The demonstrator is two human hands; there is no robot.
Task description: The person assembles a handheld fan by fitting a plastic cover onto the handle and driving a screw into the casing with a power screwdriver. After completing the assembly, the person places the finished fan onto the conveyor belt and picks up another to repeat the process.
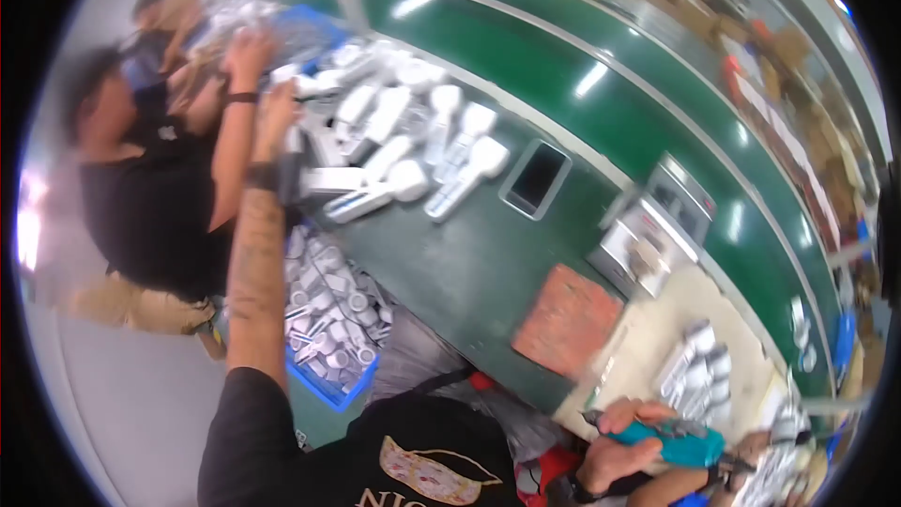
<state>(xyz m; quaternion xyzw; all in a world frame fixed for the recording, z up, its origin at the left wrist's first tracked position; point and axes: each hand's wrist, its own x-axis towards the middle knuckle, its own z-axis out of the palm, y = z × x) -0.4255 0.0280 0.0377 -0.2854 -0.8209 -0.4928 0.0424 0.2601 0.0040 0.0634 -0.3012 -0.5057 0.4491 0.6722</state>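
Note:
My left arm stretches far out to the left. Its hand is at the edge of a pile of white plastic pieces with long handles and rounded heads. Blur hides what its fingers do. At the lower right my right hand, with a dark band on the wrist, is closed round a teal hand-held tool with a dark tip. Beside that tool, a cluster of white and grey pieces lies on a beige mat.
A reddish square pad, a phone-like slab and a silver box-shaped device rest on the dark green table. A blue crate of white parts stands below. Co-workers are at left. Beyond runs a green conveyor.

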